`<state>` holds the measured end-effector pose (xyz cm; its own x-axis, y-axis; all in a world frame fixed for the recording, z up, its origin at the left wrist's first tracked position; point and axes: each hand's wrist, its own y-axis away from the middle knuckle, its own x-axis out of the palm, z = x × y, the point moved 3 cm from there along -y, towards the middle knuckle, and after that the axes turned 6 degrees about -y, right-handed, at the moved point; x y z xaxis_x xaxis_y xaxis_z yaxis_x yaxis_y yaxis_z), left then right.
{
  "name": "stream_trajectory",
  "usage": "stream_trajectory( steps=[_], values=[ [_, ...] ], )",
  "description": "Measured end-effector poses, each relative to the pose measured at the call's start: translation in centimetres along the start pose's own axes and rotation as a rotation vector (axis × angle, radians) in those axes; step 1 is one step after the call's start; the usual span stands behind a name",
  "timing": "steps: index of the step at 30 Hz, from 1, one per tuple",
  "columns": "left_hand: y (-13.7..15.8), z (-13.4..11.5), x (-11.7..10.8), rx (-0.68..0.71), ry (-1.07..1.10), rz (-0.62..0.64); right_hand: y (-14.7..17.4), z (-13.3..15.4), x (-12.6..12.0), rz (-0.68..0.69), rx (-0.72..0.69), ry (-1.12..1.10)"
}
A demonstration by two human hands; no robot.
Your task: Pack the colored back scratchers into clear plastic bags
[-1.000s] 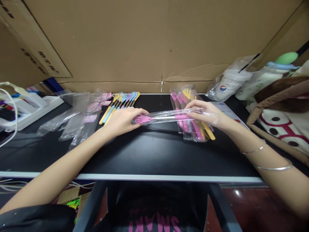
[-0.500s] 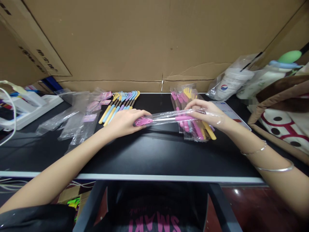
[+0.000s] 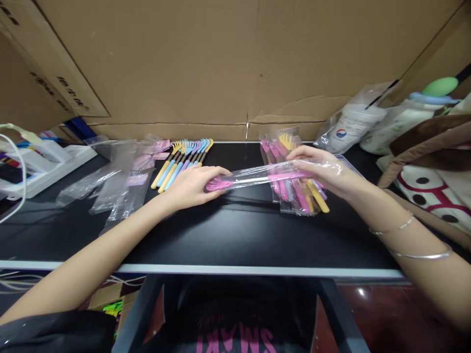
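A pink back scratcher (image 3: 253, 179) in a clear plastic bag is stretched level between my hands above the black table. My left hand (image 3: 198, 185) pinches its claw end through the bag. At the handle end, my right hand (image 3: 316, 165) has its fingers closed on the bag's clear film. Below and behind my right hand lies a pile of bagged back scratchers (image 3: 285, 193), pink, yellow and purple. Beyond my left hand, several loose back scratchers (image 3: 184, 159) with yellow, blue and purple handles lie in a row.
Clear bags (image 3: 114, 171) with pink cards (image 3: 158, 147) lie at the left. A white power strip (image 3: 62, 166) stands at the left edge. At the right are a phone (image 3: 348, 164), a bagged cup (image 3: 355, 127) and a fabric bag (image 3: 427, 186). Cardboard (image 3: 221, 63) walls the back.
My right hand has moved slightly right along the bag, toward its end, uncovering more of the pink handle. My left hand stays at the claw end.
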<state>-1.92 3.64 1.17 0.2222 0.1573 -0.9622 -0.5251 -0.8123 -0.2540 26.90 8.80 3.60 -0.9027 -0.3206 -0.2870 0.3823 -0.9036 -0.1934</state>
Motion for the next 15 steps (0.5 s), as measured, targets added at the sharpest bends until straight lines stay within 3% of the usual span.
stream_trajectory(
  steps=[6, 15],
  values=[
    [0.07, 0.18, 0.18, -0.039, 0.053, 0.007, 0.15, 0.79, -0.15, -0.069, 0.105, -0.359],
    [0.24, -0.17, 0.49, 0.004, 0.063, 0.050, -0.22, 0.47, -0.38, -0.086, 0.100, -0.448]
  ],
)
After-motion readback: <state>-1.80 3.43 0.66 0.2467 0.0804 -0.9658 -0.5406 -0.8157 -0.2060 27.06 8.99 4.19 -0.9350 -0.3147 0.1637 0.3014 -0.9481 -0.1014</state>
